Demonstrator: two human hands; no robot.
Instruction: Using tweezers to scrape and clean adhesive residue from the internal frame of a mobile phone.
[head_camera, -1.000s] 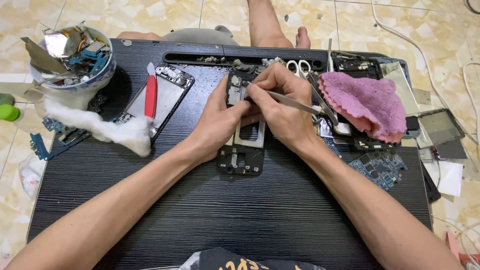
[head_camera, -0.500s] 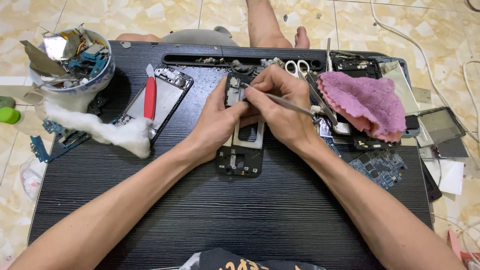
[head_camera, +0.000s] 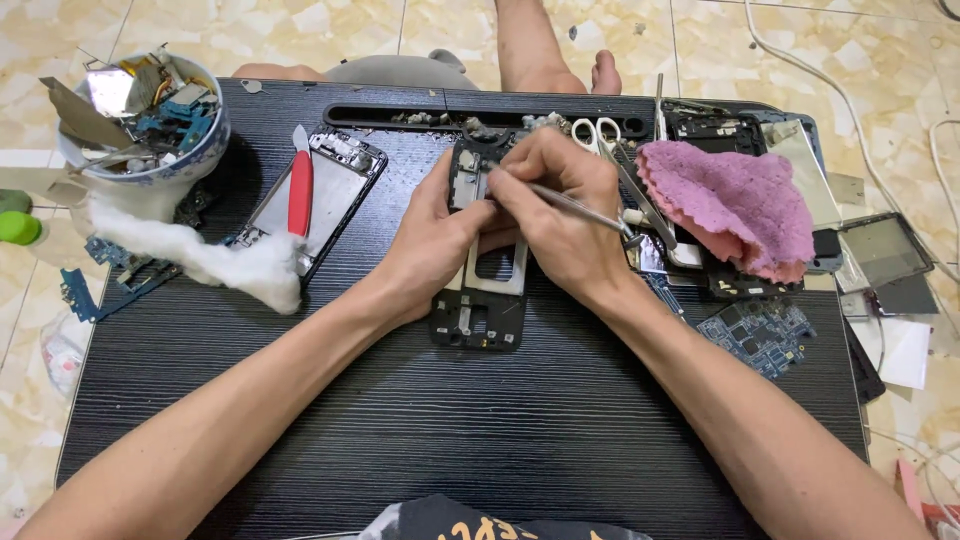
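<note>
Black and stripped bare, the phone frame (head_camera: 480, 290) lies mid-surface under the left hand (head_camera: 435, 240), fingers pressing it, while the right hand (head_camera: 560, 215) pinches tweezers (head_camera: 580, 208) at its top end, work unfinished.

Both forearms bare, no sleeves; dark shirt w/ yellow print.

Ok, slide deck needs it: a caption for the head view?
Left hand steadies a phone frame while right hand works tweezers into it.
</note>
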